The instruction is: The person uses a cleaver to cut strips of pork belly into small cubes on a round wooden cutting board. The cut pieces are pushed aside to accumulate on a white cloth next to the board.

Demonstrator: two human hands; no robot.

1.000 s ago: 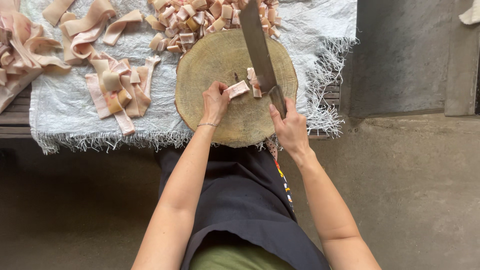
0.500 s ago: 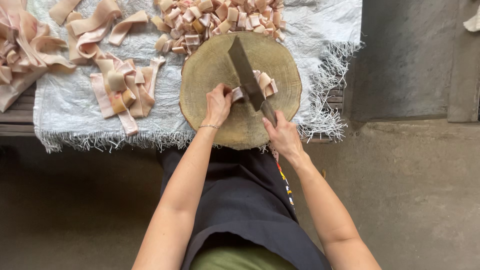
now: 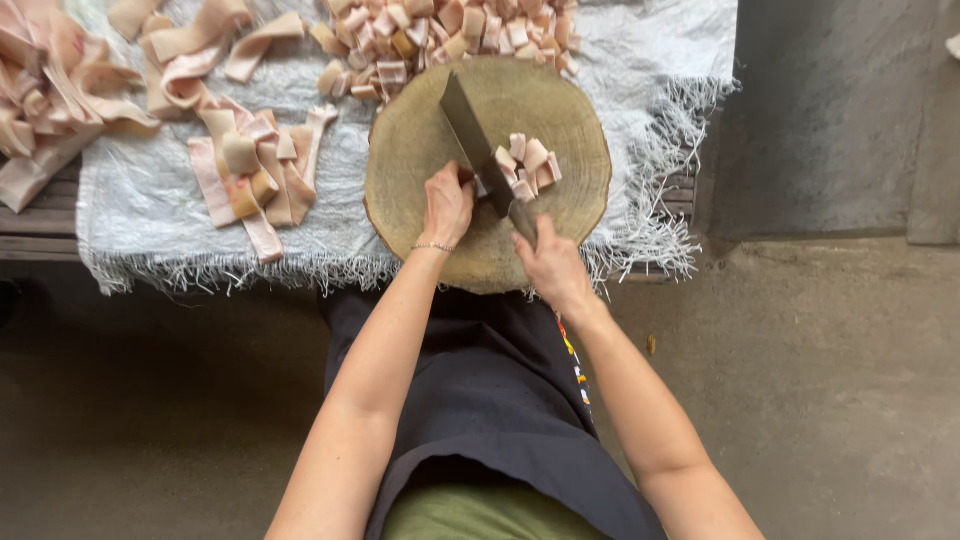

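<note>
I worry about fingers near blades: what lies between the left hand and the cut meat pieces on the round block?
In the head view, only the cleaver blade lies between the left hand and the cut pieces.

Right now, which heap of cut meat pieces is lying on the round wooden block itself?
The small heap of cubes beside the cleaver lies on the wooden block. The bigger heap sits beyond it on the white cloth.

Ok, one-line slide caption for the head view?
Right hand holds a cleaver on a round wooden block, left hand beside it, cut pieces behind the blade.
</note>
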